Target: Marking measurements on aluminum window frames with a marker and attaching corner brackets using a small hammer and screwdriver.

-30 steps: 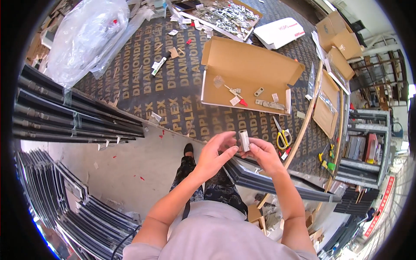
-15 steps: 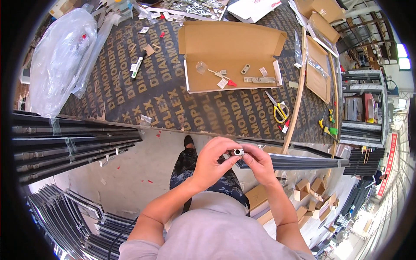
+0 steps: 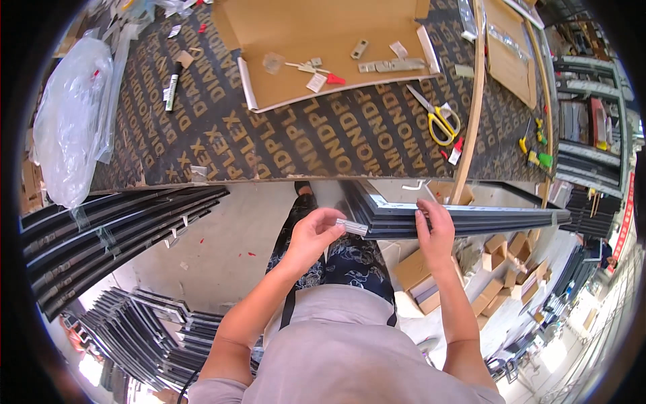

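My left hand (image 3: 313, 237) pinches a small silver ridged metal fitting (image 3: 351, 227) between thumb and fingers. The fitting's far end is at the near left corner of a stack of dark metal frames (image 3: 397, 225); whether it touches them I cannot tell. My right hand (image 3: 436, 232) grips the upper edge of the frames, thumb and fingers over the bar. A white bent hook-like piece (image 3: 414, 185) shows above the frames, by the table edge.
On the patterned table (image 3: 282, 151) lie an open cardboard box (image 3: 316, 27) with metal fittings, yellow-handled scissors (image 3: 441, 126), a marker (image 3: 172, 91) and plastic wrap (image 3: 70, 121). More dark frames (image 3: 121, 232) stand left; small cartons (image 3: 501, 269) lie on the floor at right.
My hands have parted: the left keeps a metal fitting at the frame corner, and the right has moved right onto the frames. The view has shifted, bringing the frames nearer the middle.
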{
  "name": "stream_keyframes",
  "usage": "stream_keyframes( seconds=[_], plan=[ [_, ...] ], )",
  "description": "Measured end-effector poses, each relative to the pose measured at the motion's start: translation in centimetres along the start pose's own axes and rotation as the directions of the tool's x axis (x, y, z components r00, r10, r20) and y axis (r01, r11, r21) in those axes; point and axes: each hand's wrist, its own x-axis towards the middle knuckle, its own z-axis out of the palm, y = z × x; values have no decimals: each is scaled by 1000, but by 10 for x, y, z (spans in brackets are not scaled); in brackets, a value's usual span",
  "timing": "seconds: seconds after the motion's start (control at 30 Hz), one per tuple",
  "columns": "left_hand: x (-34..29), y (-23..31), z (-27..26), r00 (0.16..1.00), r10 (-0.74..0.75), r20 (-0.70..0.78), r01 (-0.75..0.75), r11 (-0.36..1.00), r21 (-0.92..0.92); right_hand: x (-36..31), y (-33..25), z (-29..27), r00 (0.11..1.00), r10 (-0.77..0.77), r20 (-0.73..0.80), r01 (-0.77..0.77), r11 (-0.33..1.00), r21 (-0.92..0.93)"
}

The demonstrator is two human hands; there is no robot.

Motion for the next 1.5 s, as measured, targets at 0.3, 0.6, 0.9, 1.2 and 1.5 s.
stream_keyframes(
  seconds=[0.3,0.6,0.9,1.2,1.5],
  plan=[
    [9,-18,18,992,-78,-98,96,976,197,-3,26,19,946,-315,-79,287,924,-251],
    [3,-17,27,972,-117,-204,174,942,287,-1,31,20,940,-332,-84,305,923,-233],
    [5,-11,31,976,-78,-203,144,932,332,0,34,21,931,-358,-72,336,918,-211],
    [-11,-3,50,962,75,-261,86,829,553,1,34,21,926,-371,-67,351,913,-209],
    [-32,-12,72,922,286,-262,-46,752,658,0,32,25,918,-386,-94,359,907,-219]
  ],
)
